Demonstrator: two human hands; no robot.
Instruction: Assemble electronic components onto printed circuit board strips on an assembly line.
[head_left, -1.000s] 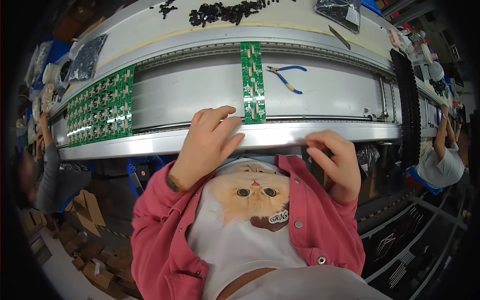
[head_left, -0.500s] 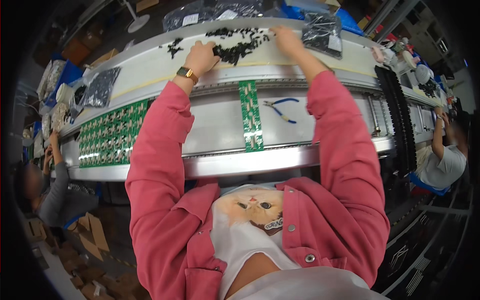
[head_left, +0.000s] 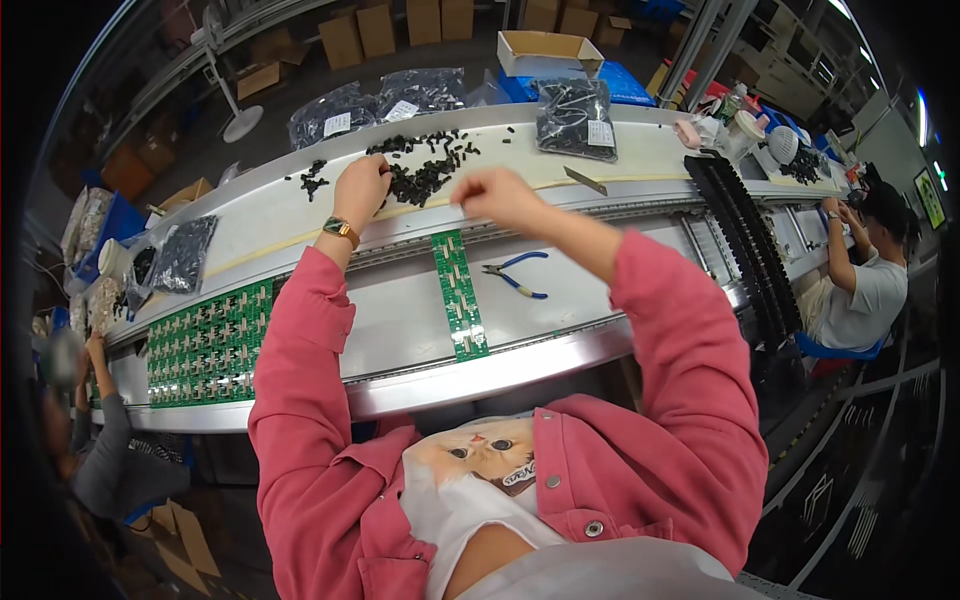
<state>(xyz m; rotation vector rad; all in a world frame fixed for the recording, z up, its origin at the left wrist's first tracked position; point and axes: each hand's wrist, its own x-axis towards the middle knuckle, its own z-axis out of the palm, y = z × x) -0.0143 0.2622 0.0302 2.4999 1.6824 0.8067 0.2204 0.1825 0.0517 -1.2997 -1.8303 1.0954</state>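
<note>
Small black parts lie in a loose pile on the white ledge beyond the rail. At the pile's left edge, my left hand has its fingers pressed together; whatever they hold is hidden. My right hand is raised at the pile's near right side, its fingers curled in and somewhat blurred, so their contents do not show. Below the hands, a narrow green circuit board lies across the rails. Blue-handled cutting pliers rest on the metal surface to its right.
Several green boards stand side by side on the left. A bag of black parts and a thin flat strip lie at far right. A black slotted rack crosses the line. Co-workers sit at both sides.
My right hand has come back toward me from the pile's far right, its fingers curled. My left hand stays by the pile with its fingers drawn together. The whole view has shifted.
</note>
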